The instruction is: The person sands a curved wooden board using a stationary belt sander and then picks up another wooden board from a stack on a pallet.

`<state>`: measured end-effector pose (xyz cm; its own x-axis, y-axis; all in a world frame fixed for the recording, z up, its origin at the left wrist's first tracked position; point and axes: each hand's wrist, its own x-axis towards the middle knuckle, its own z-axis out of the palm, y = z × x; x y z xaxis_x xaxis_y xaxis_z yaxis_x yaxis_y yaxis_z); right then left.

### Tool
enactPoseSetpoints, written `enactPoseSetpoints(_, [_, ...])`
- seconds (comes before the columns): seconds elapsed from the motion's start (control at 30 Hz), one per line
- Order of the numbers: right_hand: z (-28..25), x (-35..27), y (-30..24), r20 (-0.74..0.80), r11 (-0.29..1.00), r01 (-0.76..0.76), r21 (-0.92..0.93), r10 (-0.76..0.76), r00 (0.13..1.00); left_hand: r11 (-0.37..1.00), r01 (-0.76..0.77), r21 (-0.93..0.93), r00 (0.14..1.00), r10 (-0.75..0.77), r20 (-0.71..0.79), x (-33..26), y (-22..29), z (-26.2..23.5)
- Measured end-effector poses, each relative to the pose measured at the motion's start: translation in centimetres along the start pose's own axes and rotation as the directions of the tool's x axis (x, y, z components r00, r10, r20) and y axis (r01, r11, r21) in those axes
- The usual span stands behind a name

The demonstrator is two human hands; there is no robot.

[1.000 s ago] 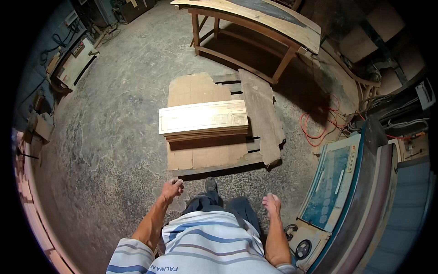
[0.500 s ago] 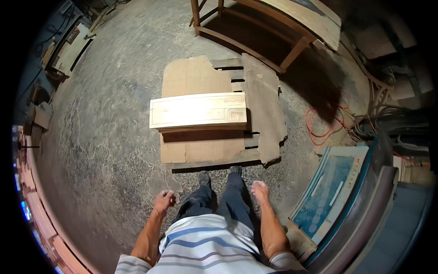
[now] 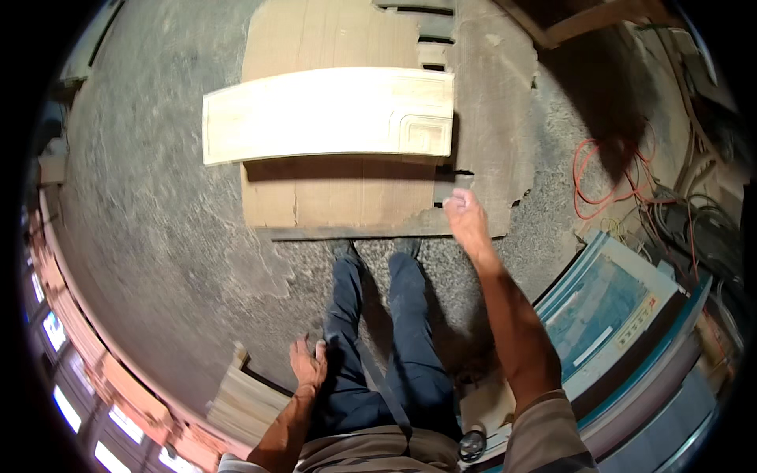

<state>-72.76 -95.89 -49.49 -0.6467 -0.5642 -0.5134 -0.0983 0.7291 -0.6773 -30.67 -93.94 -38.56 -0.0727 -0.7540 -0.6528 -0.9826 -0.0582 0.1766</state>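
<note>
A pale carved wooden panel (image 3: 331,114), with a square spiral groove at its right end, tops a small stack on cardboard (image 3: 339,201) over a pallet. My right hand (image 3: 467,217) hangs above the pallet's near right part, below the panel's right corner and apart from it. Its fingers are curled in, and nothing shows in them. Beside my left thigh is my left hand (image 3: 309,364), empty, its thumb and fingers apart. The panel's upper face is washed out by bright light, and the boards beneath it are mostly hidden.
Orange hoses (image 3: 587,177) lie coiled on the floor to the right. A blue-green machine panel (image 3: 603,307) stands near my right arm. Close to my left forearm are light wooden slats (image 3: 248,402), and stacked reddish boards (image 3: 130,386) line the left edge. Dark furniture legs (image 3: 599,20) reach in at the top.
My right hand has moved forward over the pallet's near edge. The left hand has dropped back beside my thigh and its fingers have loosened. The panel now appears larger and higher in view.
</note>
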Motion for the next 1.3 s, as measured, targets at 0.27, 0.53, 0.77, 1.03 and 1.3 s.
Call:
enactPoseSetpoints(0.27, [4.5,10.4,0.5,-0.045,0.992,-0.108,-0.063,0.106,0.993,0.996,-0.08,0.042,0.997,0.08,-0.006,3.8,0.7,5.5])
enactPoseSetpoints(0.53, [6.7,12.8,2.0,-0.08,0.987,-0.163,-0.014,0.161,0.984,0.999,0.041,-0.012,0.991,-0.039,0.131,5.0,1.7,5.7])
enactPoseSetpoints(0.77, [9.0,10.6,2.9,0.044,0.979,-0.028,0.204,0.019,0.999,0.997,0.027,-0.073,0.997,-0.022,0.074,5.4,1.7,5.4])
enactPoseSetpoints(1.03, [15.2,4.5,2.4,0.116,0.794,-0.265,0.547,0.242,0.963,0.995,0.094,-0.015,0.99,-0.092,0.111,5.9,2.0,5.0])
enactPoseSetpoints(1.3, [12.8,6.6,-0.1,0.401,0.683,-0.502,0.531,0.32,0.858,0.993,0.092,-0.075,0.994,-0.086,0.074,6.0,2.0,4.7])
